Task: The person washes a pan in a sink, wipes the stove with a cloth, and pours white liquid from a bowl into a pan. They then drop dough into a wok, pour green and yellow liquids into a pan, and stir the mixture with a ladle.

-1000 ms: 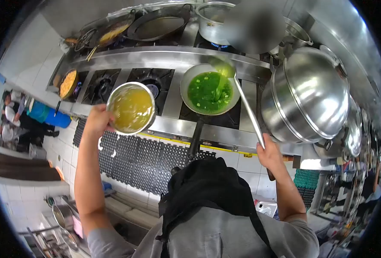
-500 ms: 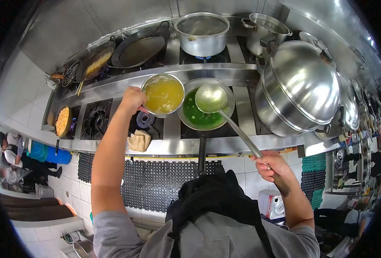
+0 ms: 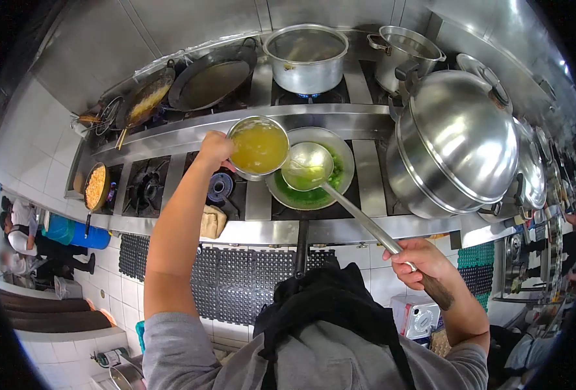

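My left hand (image 3: 217, 149) grips the rim side of a metal bowl (image 3: 259, 147) filled with yellow liquid, held up over the front of the stove. In my right hand (image 3: 420, 259) is the handle of a large metal ladle (image 3: 307, 170), its fingers wrapped round the end. The ladle's bowl hangs over a frying pan (image 3: 336, 148), close beside the metal bowl's right edge, with a little light liquid in it. Green liquid with bits lies in the pan, partly hidden by the ladle. The pan's dark handle points towards me.
A tall domed steamer (image 3: 457, 140) stands on the right. Behind are a pot (image 3: 306, 65) over a blue flame, a second pot (image 3: 401, 55) and dark woks (image 3: 213, 81). A small pan of food (image 3: 96, 185) sits far left. A folded cloth (image 3: 213, 221) lies at the stove's edge.
The metal bowl has moved right, towards the pan. The ladle has shifted left and lower beside it, with its bowl now tilted and holding less liquid.
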Available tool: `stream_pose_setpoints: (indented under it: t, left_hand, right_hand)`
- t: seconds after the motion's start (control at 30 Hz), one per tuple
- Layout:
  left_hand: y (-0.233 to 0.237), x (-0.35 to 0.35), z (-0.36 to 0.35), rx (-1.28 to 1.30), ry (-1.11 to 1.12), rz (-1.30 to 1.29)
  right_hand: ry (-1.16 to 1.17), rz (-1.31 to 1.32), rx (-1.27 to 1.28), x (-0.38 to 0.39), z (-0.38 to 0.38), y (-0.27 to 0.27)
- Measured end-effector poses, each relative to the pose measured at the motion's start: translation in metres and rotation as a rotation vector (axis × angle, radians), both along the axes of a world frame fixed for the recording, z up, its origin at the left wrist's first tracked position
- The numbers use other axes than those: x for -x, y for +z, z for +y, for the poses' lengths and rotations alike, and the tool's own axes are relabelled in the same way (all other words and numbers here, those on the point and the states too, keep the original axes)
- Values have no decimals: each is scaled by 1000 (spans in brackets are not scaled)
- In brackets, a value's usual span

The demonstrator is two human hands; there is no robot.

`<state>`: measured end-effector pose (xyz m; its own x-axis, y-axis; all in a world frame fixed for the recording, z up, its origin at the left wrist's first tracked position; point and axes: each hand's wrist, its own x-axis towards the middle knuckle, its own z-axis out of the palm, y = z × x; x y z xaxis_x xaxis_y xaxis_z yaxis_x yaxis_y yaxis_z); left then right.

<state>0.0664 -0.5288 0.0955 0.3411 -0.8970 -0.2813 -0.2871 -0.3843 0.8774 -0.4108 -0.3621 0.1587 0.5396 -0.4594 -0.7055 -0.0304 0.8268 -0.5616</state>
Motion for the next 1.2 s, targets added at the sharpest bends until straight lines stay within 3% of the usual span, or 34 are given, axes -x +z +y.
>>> stream_pose_setpoints:
  t: [0.23, 0.4, 0.8, 1.2]
  left_hand:
    - [-7, 2, 2, 53, 80, 49]
    - [-13, -1, 8, -25, 71, 257]
    - [-14, 11, 34, -28, 123, 294]
    - [-5, 22, 54, -28, 182, 397]
  right_hand:
    - [14, 34, 8, 4, -5, 9]
    - [17, 19, 33, 11, -8, 17]
    - [-12, 32, 53, 31, -8, 28]
    - [65, 108, 140, 26, -21, -34]
